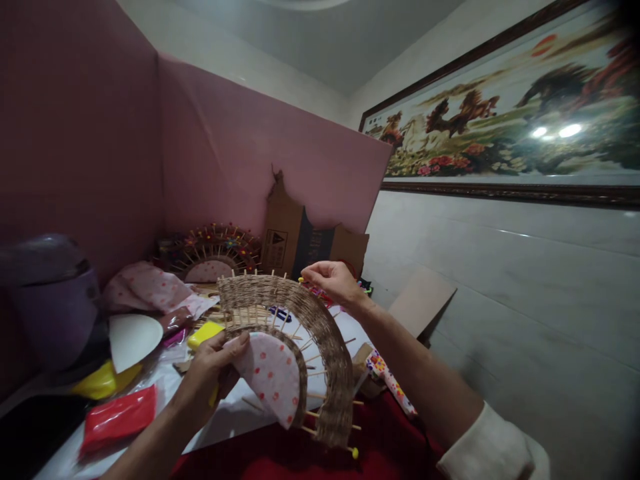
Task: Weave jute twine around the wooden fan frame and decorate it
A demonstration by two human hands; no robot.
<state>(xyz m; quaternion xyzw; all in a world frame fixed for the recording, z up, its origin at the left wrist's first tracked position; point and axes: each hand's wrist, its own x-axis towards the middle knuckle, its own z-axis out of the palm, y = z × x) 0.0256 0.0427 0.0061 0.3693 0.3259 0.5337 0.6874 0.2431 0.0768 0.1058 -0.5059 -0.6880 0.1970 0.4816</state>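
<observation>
My left hand [217, 367] grips a half-round woven fan [336, 340] at its inner half-disc, thumb on the white cloth [270, 377] with red dots. Thin wooden sticks run outward through the brown woven band, their tips poking past its rim. At the upper rim, my right hand [336, 280] is closed in a pinch, with a small yellow ball [301, 279] at its fingertips, beside a stick end. Another yellow ball [355, 453] caps the lowest stick. A bit of yellow also shows beneath my left hand, too hidden to name.
Behind stands a similar fan [220, 243] with coloured tips. Torn cardboard [285, 233] leans at the pink panel [260, 147]. On the left are a lidded bin [57, 307], a white plate [134, 339], a red packet [119, 417] and dotted cloth [145, 287].
</observation>
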